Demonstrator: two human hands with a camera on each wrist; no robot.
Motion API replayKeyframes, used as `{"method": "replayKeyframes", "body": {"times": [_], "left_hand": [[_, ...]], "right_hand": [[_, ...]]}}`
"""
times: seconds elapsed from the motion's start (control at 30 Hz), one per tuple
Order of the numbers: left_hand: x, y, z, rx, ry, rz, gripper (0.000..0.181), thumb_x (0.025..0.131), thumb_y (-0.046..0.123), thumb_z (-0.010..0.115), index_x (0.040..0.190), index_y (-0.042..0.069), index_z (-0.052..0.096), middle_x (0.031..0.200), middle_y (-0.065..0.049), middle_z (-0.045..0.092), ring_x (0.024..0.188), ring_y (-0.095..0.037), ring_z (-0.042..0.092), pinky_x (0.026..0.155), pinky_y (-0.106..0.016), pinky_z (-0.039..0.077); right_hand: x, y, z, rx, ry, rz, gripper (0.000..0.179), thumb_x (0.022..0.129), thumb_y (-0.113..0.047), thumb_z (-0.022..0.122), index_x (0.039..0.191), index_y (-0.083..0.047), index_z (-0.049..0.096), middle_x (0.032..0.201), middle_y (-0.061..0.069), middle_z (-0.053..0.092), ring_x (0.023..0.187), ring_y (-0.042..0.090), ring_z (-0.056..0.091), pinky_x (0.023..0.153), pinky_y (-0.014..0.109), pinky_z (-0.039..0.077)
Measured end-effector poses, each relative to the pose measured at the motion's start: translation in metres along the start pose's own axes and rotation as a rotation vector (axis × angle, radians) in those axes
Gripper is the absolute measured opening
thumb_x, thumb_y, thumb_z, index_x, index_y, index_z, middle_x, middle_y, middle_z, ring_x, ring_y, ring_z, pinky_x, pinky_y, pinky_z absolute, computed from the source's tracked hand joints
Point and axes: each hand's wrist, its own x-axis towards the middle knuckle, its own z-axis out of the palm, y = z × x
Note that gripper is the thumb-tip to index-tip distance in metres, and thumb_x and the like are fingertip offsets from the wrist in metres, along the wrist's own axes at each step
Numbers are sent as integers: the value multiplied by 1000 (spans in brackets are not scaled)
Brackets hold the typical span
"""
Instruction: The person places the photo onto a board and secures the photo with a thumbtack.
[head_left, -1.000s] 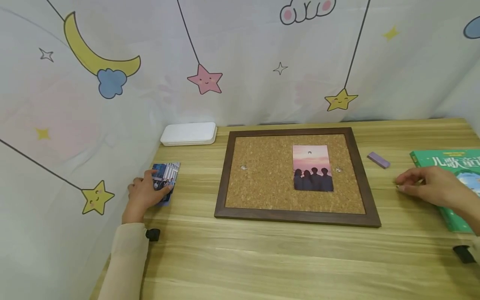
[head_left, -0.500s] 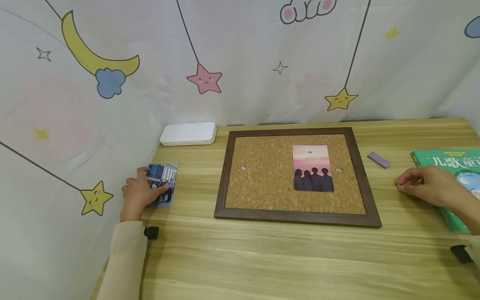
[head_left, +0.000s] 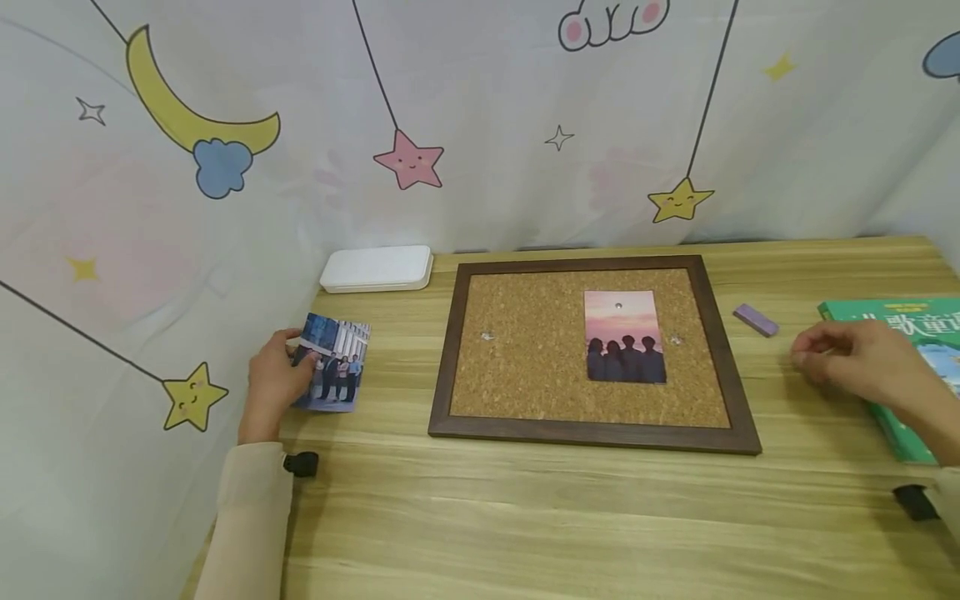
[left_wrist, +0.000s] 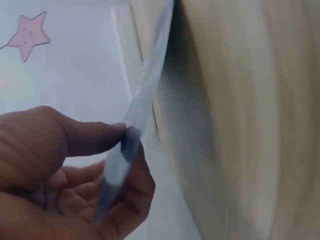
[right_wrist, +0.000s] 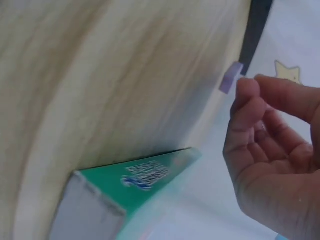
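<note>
My left hand (head_left: 277,379) pinches a photo (head_left: 337,371) of several people in front of a building, at the left of the table. The left wrist view shows the photo (left_wrist: 142,100) edge-on between thumb and fingers, slightly bent and lifted off the wood. My right hand (head_left: 862,362) hovers by a green book (head_left: 911,310), its fingers curled and the thumb and index tips (right_wrist: 248,87) close together. Whether something tiny sits between those tips cannot be made out. Between the hands lies a framed corkboard (head_left: 525,367), with a sunset photo (head_left: 624,333) pinned on its right half.
A purple block (head_left: 755,320), perhaps an eraser, lies right of the corkboard. Behind the left hand a white case (head_left: 377,268) stands against the curtain (head_left: 517,192). Small clear or silvery pieces (head_left: 487,336) sit on the cork. Bare wood (head_left: 540,517) stretches in front of the board.
The left hand has raised the building photo from the table and tilted it, uncovering more of the picture. The right hand has stayed almost in place, its wrist slightly to the left.
</note>
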Motion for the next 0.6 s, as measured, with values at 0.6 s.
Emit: {"method": "replayKeyframes", "body": {"times": [0.6], "left_hand": [[-12,56,-13,-396,-31,-10,47,106,28,67,148,10,56,122,-9,62,92,-9,62,78,-17,53]], "right_hand": [[10,-31,4,271,94,6,41,108,-35,67,129,-1,70,84,-23,76,77,-3,69,64,25,56]]}}
